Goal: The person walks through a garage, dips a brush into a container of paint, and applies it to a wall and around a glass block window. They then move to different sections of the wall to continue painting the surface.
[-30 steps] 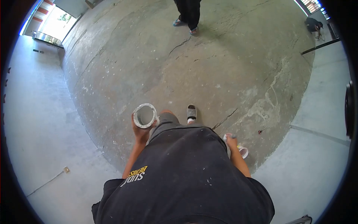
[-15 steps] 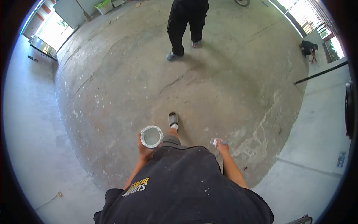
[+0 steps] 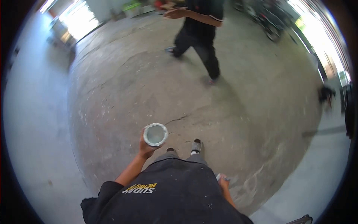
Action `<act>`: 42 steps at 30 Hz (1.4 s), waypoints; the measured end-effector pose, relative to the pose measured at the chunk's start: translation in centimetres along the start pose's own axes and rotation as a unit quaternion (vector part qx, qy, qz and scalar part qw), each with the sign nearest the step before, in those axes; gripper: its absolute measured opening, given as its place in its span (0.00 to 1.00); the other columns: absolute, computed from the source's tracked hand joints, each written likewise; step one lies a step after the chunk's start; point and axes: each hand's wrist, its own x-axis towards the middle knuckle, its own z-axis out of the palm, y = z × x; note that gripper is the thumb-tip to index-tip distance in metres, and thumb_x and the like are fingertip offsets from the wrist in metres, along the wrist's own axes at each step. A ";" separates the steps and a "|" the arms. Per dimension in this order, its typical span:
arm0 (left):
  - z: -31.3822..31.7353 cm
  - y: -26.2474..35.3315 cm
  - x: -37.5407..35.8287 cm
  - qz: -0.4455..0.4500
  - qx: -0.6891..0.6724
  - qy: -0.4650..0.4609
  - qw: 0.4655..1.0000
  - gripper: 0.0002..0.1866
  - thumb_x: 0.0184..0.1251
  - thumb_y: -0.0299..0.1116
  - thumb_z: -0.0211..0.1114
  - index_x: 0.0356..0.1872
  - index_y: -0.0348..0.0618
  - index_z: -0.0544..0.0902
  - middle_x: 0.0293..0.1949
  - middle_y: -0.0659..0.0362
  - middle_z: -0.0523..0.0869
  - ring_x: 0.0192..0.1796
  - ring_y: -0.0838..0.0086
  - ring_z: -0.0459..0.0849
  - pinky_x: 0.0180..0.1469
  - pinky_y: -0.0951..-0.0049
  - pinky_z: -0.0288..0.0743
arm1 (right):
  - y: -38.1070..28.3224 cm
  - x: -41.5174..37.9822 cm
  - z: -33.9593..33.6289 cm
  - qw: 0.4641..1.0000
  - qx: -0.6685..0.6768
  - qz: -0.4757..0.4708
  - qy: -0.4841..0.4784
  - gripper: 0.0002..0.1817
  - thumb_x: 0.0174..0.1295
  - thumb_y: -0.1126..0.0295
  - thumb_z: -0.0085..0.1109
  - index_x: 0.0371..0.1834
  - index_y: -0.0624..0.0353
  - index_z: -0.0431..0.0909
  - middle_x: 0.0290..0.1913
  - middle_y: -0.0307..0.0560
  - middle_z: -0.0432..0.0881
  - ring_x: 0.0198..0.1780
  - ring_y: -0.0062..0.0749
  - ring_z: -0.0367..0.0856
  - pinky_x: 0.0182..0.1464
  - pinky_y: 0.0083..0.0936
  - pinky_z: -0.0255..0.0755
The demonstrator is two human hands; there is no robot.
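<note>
Left hand (image 3: 146,148) wrapped around small open can (image 3: 155,134), held upright at waist height over concrete floor (image 3: 123,93). Can looked light, rigid; best gripped round wall. Right hand (image 3: 223,183) pinched small unclear object. Another person (image 3: 201,33) walked ahead.

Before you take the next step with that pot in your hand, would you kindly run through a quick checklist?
1. Left hand grips the round pot: ok.
2. Pot upright, mouth up: ok.
3. Right hand holds a small tool: ok; which tool, cannot tell.
4. Concrete floor just ahead free of things: ok.
5. Path farther on: not ok, a person in black walks across it.
</note>
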 end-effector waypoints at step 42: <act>-30.1 -7.7 -10.6 -0.197 0.125 0.808 0.541 0.43 0.42 0.39 0.88 0.59 0.38 0.72 0.53 0.50 0.84 0.57 0.63 0.84 0.60 0.62 0.76 | -91.6 -46.5 47.6 0.042 -0.180 -0.540 -0.821 0.12 0.64 0.75 0.63 0.49 0.63 0.86 0.49 0.52 0.88 0.52 0.39 0.86 0.57 0.32 0.78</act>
